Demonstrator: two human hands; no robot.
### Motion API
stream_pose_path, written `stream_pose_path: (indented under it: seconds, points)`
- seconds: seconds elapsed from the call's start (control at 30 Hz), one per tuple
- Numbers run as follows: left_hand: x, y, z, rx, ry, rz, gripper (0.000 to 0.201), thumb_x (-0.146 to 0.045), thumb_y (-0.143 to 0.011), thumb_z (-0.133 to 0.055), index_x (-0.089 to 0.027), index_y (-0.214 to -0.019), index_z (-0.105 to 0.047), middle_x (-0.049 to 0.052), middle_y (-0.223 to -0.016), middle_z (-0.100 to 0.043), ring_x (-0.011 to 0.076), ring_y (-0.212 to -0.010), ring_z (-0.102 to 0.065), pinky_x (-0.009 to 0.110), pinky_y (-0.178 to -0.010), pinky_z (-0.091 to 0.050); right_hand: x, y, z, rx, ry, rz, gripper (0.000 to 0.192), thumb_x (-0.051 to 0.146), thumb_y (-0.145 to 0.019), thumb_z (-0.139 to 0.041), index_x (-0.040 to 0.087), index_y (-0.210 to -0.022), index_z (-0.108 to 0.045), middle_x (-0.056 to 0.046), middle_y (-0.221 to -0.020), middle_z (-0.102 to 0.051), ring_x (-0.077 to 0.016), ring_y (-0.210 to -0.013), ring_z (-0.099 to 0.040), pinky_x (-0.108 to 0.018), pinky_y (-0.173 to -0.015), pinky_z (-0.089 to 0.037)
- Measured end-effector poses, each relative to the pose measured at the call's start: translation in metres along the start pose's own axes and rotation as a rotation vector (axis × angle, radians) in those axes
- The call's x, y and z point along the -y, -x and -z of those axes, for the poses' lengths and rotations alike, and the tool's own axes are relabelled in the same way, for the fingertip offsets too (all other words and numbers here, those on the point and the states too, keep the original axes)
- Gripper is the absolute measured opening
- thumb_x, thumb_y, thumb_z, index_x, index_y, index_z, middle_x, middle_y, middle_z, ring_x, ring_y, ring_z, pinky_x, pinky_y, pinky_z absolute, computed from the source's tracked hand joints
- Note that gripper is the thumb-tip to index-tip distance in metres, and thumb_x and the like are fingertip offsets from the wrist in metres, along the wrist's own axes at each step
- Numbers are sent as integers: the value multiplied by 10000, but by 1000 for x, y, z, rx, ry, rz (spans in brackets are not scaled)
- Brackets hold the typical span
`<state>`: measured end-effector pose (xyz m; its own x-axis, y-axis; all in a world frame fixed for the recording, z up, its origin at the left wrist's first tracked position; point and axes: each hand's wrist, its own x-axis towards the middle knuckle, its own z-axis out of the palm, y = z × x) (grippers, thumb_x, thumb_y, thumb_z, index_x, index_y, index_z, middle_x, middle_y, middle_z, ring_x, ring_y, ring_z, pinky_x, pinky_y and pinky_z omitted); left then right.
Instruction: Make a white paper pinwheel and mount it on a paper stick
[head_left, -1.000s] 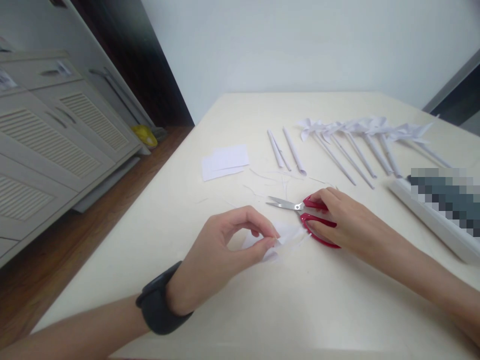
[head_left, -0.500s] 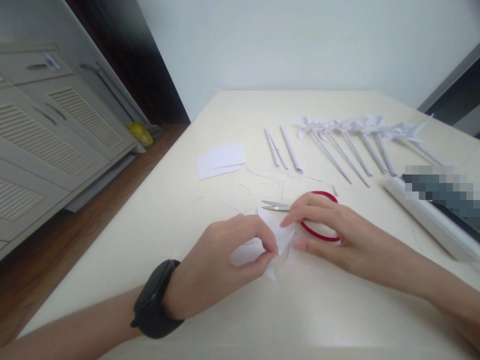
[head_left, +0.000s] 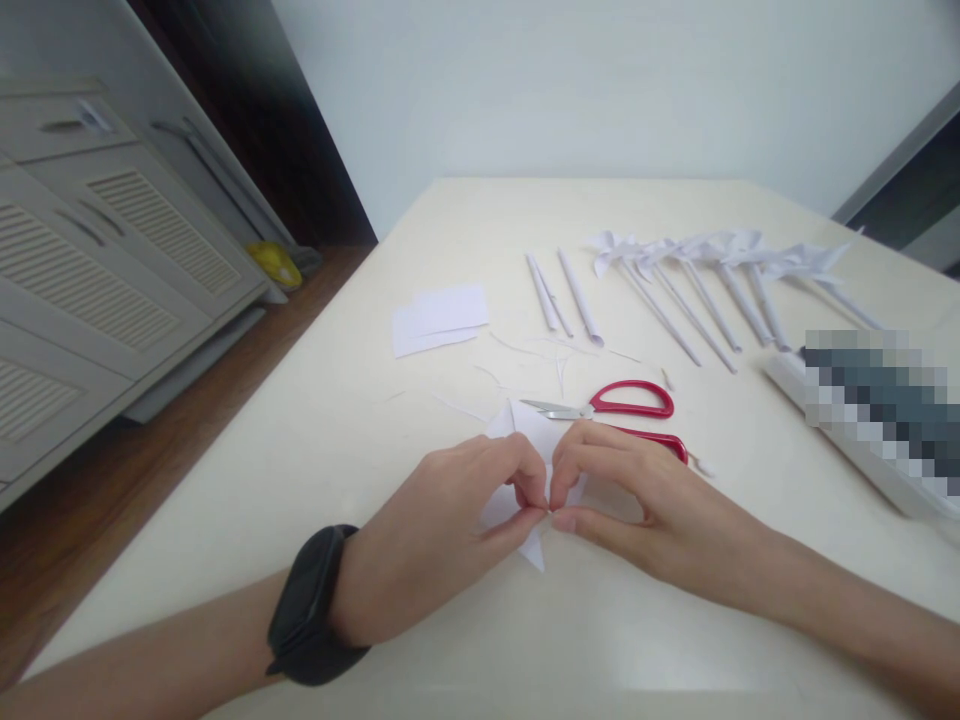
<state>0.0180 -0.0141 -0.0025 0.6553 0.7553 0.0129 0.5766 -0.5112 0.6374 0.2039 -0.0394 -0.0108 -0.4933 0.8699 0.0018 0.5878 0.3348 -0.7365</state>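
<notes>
Both hands meet over a white paper pinwheel (head_left: 529, 425) low above the table, its folded corners sticking out behind and below the fingers. My left hand (head_left: 469, 525), with a black watch on the wrist, pinches the paper near its middle between thumb and fingers. From the right, my right hand (head_left: 626, 490) closes thumb and fingertips on the same spot. The fingers hide the centre of the paper. Just behind the right hand lie scissors (head_left: 634, 410) with red handles, their blades slightly apart and pointing left.
White paper sheets (head_left: 442, 320) lie at the back left. Rolled paper sticks (head_left: 581, 300) sit beyond thin paper strips (head_left: 559, 370). Several finished pinwheels (head_left: 675, 310) rest in a row at the back right. A cotton swab (head_left: 703, 465) is beside the scissors; a white case (head_left: 840, 430) stands at right.
My right hand has moved left and its fingers have closed at the paper's centre, beside the left fingertips. A paper corner has turned upward. More of the scissors now shows.
</notes>
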Motion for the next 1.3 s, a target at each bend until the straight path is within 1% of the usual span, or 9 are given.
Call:
stream_pose_path:
  seconds: [0.17, 0.27, 0.4, 0.57, 0.87, 1.0, 1.1, 1.2, 1.3]
  points:
    - [6, 2, -4, -15, -44, -13, 89, -128, -732, -542, -205, -730, -498, -43, -708, -604, 120, -643, -562, 229, -603, -404, 0, 2, -1, -7, 7, -2, 77, 180, -842, -494, 196, -834, -570, -9, -863, -547, -144, -812, -534, -274, -698, -424]
    - [8, 4, -10, -41, -133, -52, 60, -150, -749, -529, -199, -742, -494, -26, -695, -591, 135, -648, -553, 246, -592, -399, -2, 2, -2, -5, 42, -6, 73, 188, -839, -500, 193, -843, -572, -16, -881, -543, -148, -829, -524, -281, -715, -418]
    - [6, 4, -13, -36, -287, -120, 76, -139, -771, -487, -175, -706, -503, 5, -648, -571, 157, -632, -532, 266, -569, -397, -3, 3, -4, 4, 89, 4, 75, 187, -832, -505, 193, -857, -576, -20, -905, -532, -150, -852, -512, -286, -746, -410]
    - [3, 4, -12, -28, -331, -174, 106, -127, -779, -467, -163, -692, -516, 16, -645, -572, 156, -627, -522, 266, -571, -398, -2, 4, -6, 8, 111, -9, 71, 158, -797, -538, 206, -838, -570, -6, -899, -532, -151, -852, -510, -286, -742, -409]
    - [6, 3, -12, 4, -277, -138, 110, -146, -805, -444, -188, -717, -494, -1, -696, -589, 146, -680, -530, 259, -634, -402, -1, 4, -6, 3, 120, 2, 99, 121, -776, -545, 202, -832, -554, -9, -926, -525, -148, -869, -512, -277, -749, -413]
    - [6, 2, -10, 60, -222, -127, 92, -148, -802, -445, -194, -754, -508, -5, -734, -599, 148, -716, -537, 258, -663, -406, -1, 3, -5, 0, 113, -10, 120, 115, -769, -549, 210, -843, -550, -9, -925, -530, -153, -864, -517, -281, -745, -419]
    - [6, 2, -9, 56, -143, -93, 94, -132, -788, -455, -201, -782, -518, -13, -762, -603, 148, -738, -540, 259, -683, -405, 0, 4, -5, -7, 107, -9, 128, 111, -765, -549, 211, -843, -545, -15, -923, -540, -163, -858, -521, -291, -739, -421]
    - [3, 1, -4, 108, -54, -53, 124, -123, -770, -475, -216, -837, -523, -18, -827, -608, 152, -797, -548, 260, -713, -404, 1, 5, -4, -20, 113, -8, 118, 108, -764, -545, 209, -823, -533, -14, -902, -541, -164, -840, -521, -292, -724, -418]
    - [2, -2, 8, 157, -35, -13, 148, -147, -750, -513, -220, -879, -512, -10, -885, -594, 160, -831, -545, 267, -729, -407, 1, 5, -2, -30, 121, -25, 129, 102, -760, -540, 214, -821, -516, 1, -889, -538, -154, -832, -515, -280, -709, -406]
